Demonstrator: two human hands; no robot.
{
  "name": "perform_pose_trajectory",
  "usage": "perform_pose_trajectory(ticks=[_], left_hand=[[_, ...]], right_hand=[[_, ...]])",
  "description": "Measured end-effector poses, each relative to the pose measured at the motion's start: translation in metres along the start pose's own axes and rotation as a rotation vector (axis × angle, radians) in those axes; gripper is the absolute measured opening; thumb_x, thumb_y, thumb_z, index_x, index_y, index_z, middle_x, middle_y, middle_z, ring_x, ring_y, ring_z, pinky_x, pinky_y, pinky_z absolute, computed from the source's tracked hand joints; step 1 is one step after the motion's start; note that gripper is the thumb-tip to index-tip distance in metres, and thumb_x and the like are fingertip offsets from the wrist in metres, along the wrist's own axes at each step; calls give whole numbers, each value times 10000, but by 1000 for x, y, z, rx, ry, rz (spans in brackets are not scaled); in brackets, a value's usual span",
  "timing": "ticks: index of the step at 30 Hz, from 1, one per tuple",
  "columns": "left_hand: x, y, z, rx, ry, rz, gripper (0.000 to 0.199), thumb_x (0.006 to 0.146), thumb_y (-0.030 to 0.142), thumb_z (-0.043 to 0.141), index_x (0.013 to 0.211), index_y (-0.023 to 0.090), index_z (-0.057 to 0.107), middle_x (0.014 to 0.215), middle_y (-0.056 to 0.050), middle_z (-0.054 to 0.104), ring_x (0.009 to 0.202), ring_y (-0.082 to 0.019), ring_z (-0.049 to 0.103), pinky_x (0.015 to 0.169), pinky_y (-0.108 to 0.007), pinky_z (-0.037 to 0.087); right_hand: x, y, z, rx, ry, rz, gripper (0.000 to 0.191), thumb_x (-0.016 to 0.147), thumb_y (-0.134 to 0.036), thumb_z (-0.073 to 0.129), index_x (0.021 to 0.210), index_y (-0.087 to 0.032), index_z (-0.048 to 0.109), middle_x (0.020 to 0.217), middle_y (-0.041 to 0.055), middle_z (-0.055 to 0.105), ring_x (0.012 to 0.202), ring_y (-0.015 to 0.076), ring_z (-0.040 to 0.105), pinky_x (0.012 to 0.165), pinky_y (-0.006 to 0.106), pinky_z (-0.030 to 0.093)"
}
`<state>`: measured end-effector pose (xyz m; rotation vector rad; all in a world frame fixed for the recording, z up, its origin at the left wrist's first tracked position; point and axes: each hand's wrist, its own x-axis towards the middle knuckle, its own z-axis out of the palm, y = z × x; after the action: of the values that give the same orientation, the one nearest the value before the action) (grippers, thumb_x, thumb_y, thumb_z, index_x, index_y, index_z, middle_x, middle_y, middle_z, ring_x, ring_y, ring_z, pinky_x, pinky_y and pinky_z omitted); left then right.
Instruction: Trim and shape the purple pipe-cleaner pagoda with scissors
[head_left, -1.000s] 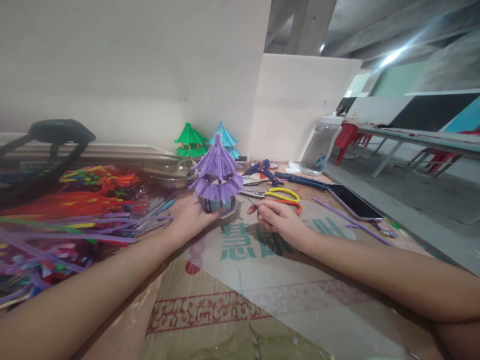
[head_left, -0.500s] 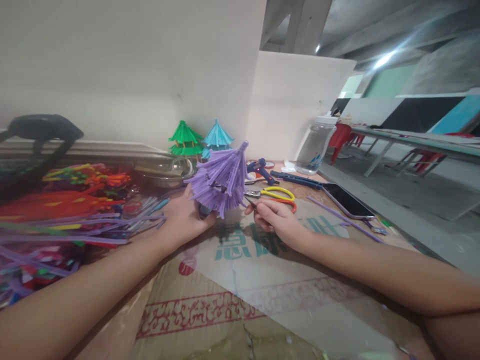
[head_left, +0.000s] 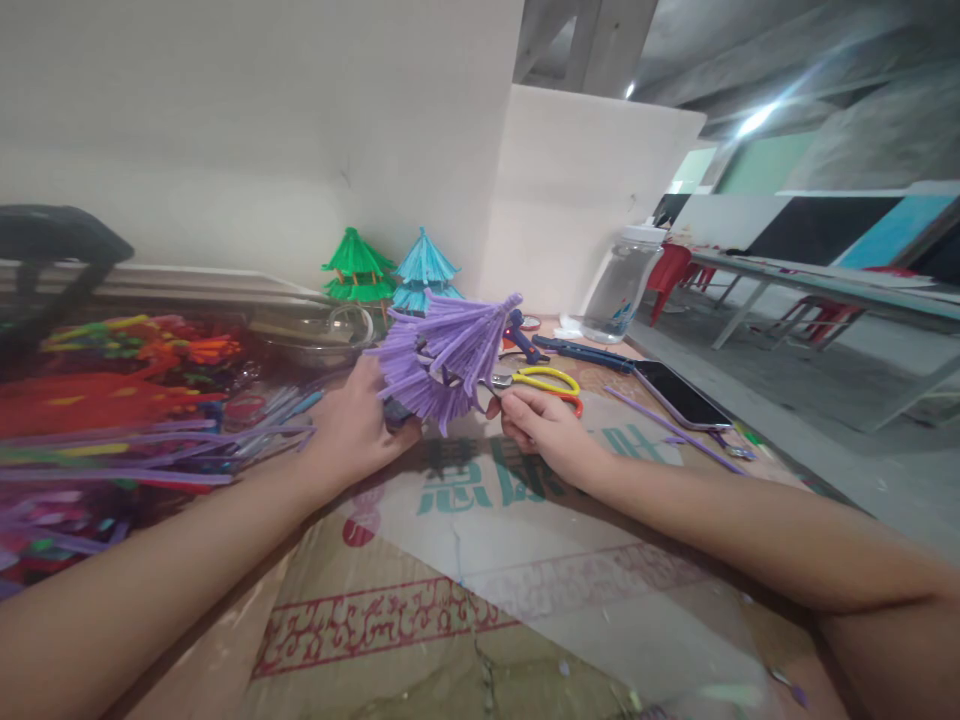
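Observation:
A purple two-tiered pavilion roof (head_left: 457, 355) made of pipe cleaners leans to the right above the cardboard. My left hand (head_left: 352, 420) is closed around its left underside, and the fingertips are partly hidden by the roof. Close to the lower right edge of the roof, my right hand (head_left: 536, 425) pinches a thin dark pointed tool (head_left: 492, 393), mostly covered by the fingers. Behind the right hand lie scissors (head_left: 551, 378) with yellow and orange handles. Similar green (head_left: 358, 265) and blue (head_left: 426, 270) pipe-cleaner pavilions stand at the back by the wall.
Pipe cleaners (head_left: 135, 400) of many colours pile up at the left. A glue gun (head_left: 525, 338), a dark blue long-handled tool (head_left: 585, 352), a phone (head_left: 682, 393) and a water bottle (head_left: 622, 285) sit at the back right. Printed cardboard (head_left: 360, 640) covers the table.
The purple roof has tipped further to the right, its top swinging over and slightly down. The right hand stays pinched beside it. The whole view has shifted slightly.

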<state>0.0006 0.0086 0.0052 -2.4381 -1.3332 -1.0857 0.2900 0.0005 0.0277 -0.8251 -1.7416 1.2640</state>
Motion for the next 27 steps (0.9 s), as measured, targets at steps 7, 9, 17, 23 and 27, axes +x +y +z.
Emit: perform_pose_trajectory(ticks=[7,9,17,23,27], left_hand=[[-1,-2,3,10,-2,-57,560,969,424,667,1470,210,537,1461,-191,585,1422,-441,597,1201,-660,541],[-1,-3,3,26,-7,-55,537,981,439,644,1449,203,533,1448,-199,580,1411,-446,599,1184,-664,549],[-1,-3,4,37,-12,-58,554,977,453,643,1441,177,521,1446,-214,577,1418,-453,593,1183,-661,542],[-2,-4,5,27,2,-59,577,967,437,669,1473,216,505,1469,-186,568,1439,-435,577,1222,-645,516],[-2,-6,7,17,9,-36,576,973,421,663,1484,222,487,1482,-187,571,1445,-432,577,1228,-645,510]], right_hand=[[0,-2,0,4,27,-4,646,923,-852,688,916,-206,660,582,-88,393,530,110,268,493,281,143],[0,-2,0,1,31,-3,646,921,-853,690,915,-208,659,582,-85,397,530,110,273,490,280,144],[1,-3,0,-7,40,16,617,921,-827,702,922,-212,653,578,-93,374,526,110,271,489,276,146],[0,-3,0,-5,62,28,587,921,-798,721,906,-215,660,569,-94,378,526,111,274,499,282,154],[0,-3,1,5,45,19,619,904,-829,732,916,-212,673,581,-89,391,537,114,285,502,285,161]])
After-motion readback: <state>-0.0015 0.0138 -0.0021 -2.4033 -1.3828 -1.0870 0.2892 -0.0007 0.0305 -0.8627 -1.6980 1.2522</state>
